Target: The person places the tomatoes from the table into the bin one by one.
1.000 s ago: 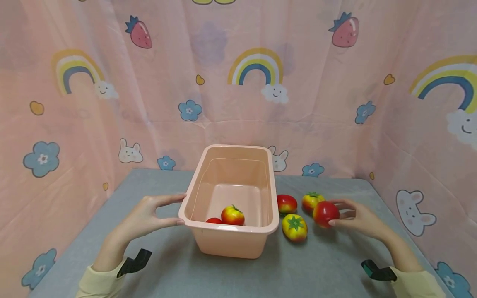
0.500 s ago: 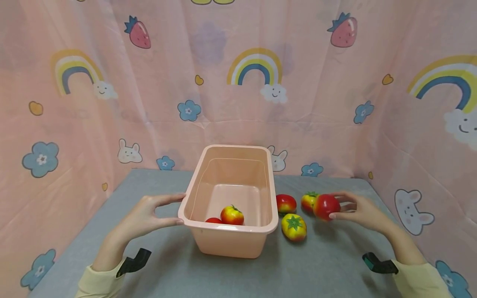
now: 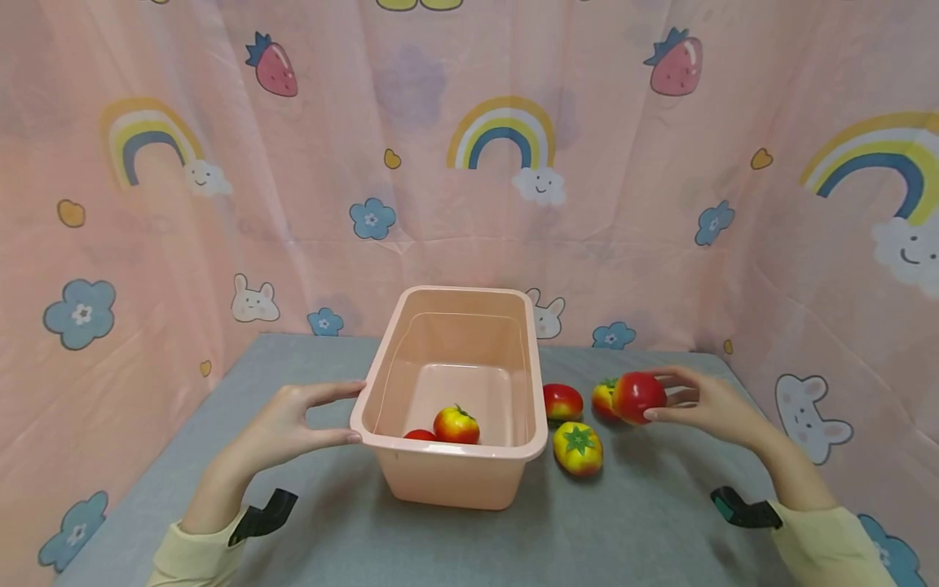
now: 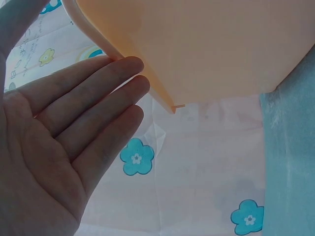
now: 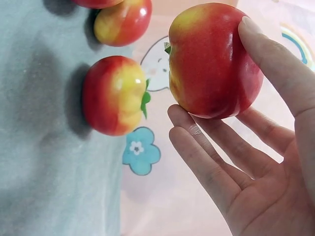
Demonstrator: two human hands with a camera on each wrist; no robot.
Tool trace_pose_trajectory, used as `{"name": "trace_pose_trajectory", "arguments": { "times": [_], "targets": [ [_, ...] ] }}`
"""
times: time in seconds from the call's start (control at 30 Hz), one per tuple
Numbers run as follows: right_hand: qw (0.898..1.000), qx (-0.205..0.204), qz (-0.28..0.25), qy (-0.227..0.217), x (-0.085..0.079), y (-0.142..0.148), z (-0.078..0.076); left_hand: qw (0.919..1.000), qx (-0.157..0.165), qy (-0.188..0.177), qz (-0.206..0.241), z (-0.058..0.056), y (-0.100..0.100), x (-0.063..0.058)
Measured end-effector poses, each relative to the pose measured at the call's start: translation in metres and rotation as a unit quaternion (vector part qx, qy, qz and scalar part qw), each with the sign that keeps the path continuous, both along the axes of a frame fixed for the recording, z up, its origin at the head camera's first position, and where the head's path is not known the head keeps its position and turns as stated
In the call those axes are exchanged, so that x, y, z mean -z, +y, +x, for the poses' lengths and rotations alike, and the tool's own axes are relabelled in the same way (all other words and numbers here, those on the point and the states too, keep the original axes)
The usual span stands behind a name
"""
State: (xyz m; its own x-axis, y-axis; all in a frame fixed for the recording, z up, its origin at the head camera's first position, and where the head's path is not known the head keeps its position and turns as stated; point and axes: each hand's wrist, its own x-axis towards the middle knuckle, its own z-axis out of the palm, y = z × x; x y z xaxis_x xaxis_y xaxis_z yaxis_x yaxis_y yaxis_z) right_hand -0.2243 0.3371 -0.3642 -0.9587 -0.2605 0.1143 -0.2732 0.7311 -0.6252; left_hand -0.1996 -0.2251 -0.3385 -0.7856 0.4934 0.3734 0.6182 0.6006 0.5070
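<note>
Above the worktop (image 3: pixel 433 550), the right hand (image 3: pixel 711 412) pinches a tomato (image 3: pixel 638 397) right of the bin (image 3: pixel 455 481); the straight-fingered left hand (image 3: pixel 288 424) touches its left side.

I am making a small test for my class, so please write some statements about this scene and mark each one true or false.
1. The right hand holds a fruit above the table. True.
2. The left hand is inside the bin. False: it is outside, at the bin's left side.
3. Two fruits show in the bin. True.
4. The three loose fruits lie left of the bin. False: they lie right of it.
5. The held fruit is mostly red. True.
</note>
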Motion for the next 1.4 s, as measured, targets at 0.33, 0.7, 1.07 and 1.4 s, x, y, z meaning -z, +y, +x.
{"name": "trace_pose_trajectory", "arguments": {
  "times": [0.33, 0.7, 1.07, 1.4],
  "targets": [
    [1.000, -0.009, 0.005, 0.009, -0.010, -0.008, -0.004, 1.0000, -0.002, -0.004, -0.003, -0.001, 0.000, 0.000],
    [0.999, -0.021, 0.008, 0.035, -0.020, -0.020, -0.009, 1.0000, 0.003, -0.005, 0.000, -0.002, -0.001, 0.000],
    [0.999, -0.030, 0.009, 0.026, -0.031, -0.030, -0.018, 1.0000, 0.003, -0.005, 0.000, -0.001, 0.000, 0.000],
    [0.999, -0.039, 0.004, 0.034, -0.040, -0.038, -0.023, 1.0000, -0.001, -0.006, -0.004, -0.001, -0.001, 0.000]
  ]
}}
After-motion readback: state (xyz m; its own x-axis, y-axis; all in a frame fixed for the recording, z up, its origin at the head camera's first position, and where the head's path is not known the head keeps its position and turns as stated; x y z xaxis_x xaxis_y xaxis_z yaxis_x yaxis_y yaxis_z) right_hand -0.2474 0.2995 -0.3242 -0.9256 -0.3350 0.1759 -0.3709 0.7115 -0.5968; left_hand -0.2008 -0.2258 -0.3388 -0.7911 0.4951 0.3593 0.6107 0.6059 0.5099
